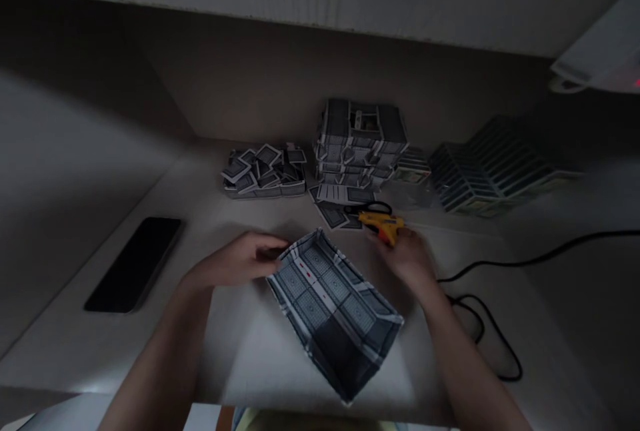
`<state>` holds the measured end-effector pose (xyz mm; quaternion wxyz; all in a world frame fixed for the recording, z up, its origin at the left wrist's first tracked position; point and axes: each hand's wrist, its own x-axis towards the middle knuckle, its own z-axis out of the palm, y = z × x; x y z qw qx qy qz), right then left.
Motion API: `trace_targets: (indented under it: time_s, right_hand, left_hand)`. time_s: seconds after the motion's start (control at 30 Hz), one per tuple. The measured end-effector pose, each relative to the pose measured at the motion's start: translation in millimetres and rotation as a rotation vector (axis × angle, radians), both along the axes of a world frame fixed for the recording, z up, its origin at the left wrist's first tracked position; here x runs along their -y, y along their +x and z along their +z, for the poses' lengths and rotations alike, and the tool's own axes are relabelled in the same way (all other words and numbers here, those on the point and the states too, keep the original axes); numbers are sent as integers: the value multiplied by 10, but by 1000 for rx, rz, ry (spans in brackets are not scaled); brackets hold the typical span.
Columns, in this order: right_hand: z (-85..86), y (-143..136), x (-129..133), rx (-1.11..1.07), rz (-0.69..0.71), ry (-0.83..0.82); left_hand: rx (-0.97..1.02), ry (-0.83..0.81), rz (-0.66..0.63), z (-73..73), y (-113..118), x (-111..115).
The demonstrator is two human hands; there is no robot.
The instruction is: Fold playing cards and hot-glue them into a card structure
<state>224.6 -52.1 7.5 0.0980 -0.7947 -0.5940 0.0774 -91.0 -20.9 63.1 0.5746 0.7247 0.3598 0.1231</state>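
My left hand (245, 258) is closed on the upper left edge of an open box made of playing cards (320, 284). The box is tilted, and its patterned card backs show on the inside. In my right hand (407, 254) is a yellow glue gun (381, 223), above the table beyond the box's right side. Its nozzle is hard to make out. Right behind the glue gun, black-handled scissors (370, 208) lie on loose playing cards (330, 212).
A stacked card structure (360, 141) stands at the back, beside a card tray (265, 174) heaped with cards. Stepped rows of card boxes (495, 164) fill the back right. A phone (134, 264) lies at left, and a black cable (500, 261) loops at right.
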Motion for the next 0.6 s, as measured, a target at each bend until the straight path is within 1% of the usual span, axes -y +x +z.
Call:
trace_targets:
  time_s: [0.07, 0.13, 0.27, 0.33, 0.4, 0.43, 0.47, 0.53, 0.6]
  right_hand:
    - [9, -24, -1, 6, -84, 3]
    - [39, -14, 1, -108, -122, 23]
    - [182, 30, 15, -520, -179, 151]
    - [293, 11, 29, -754, -209, 224]
    - [415, -45, 49, -907, -185, 276]
    - [473, -83, 60, -908, -156, 288]
    - [528, -126, 71, -857, -125, 294]
    - [616, -219, 91, -665, -69, 296]
    - [670, -311, 100, -497, -9, 300]
  left_hand:
    - [-4, 46, 136, -61, -21, -43]
    - [4, 88, 288, -115, -18, -83]
    - [76, 110, 569, -209, 114, -111]
    - [123, 85, 662, -261, 227, -101]
    - [162, 78, 717, -311, 331, -85]
    - [171, 81, 733, -331, 370, -77]
    - [177, 87, 741, -345, 397, -70]
    - [173, 112, 734, -356, 413, -62]
    - [167, 144, 685, -347, 391, -62]
